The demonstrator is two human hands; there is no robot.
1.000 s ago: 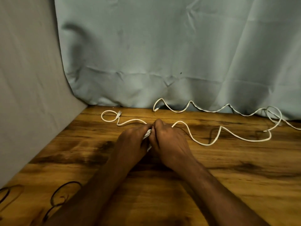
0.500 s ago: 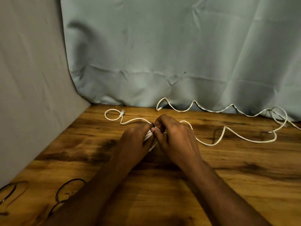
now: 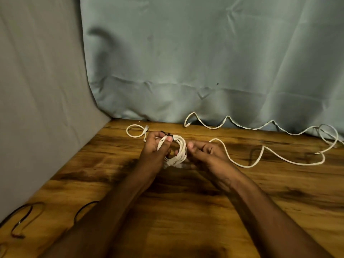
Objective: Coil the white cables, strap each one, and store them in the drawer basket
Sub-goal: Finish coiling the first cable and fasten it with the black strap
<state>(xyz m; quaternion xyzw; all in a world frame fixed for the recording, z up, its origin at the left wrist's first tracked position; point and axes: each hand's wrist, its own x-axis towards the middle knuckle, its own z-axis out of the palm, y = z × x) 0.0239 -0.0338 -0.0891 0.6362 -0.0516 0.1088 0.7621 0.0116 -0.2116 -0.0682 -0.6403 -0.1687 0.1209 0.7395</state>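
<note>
1 coiled white cable (image 3: 178,149) was held upright above the worktop (image 3: 186,211) in the left hand (image 3: 154,151), whose grip was pinched at the black strap (image 3: 168,135). Just to its right, the right hand (image 3: 204,151) was held loosely curled, holding nothing. The drawer basket was not seen.

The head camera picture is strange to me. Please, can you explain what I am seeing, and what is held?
No machine here: a person wears a camera on the head, looking down at two bare arms over a wooden table. The left hand grips a coiled white cable with a black strap at its top. The right hand is beside the coil, fingers relaxed, holding nothing. More loose white cable lies along the table's back, by a curtain. Black straps lie at the near left.
</note>
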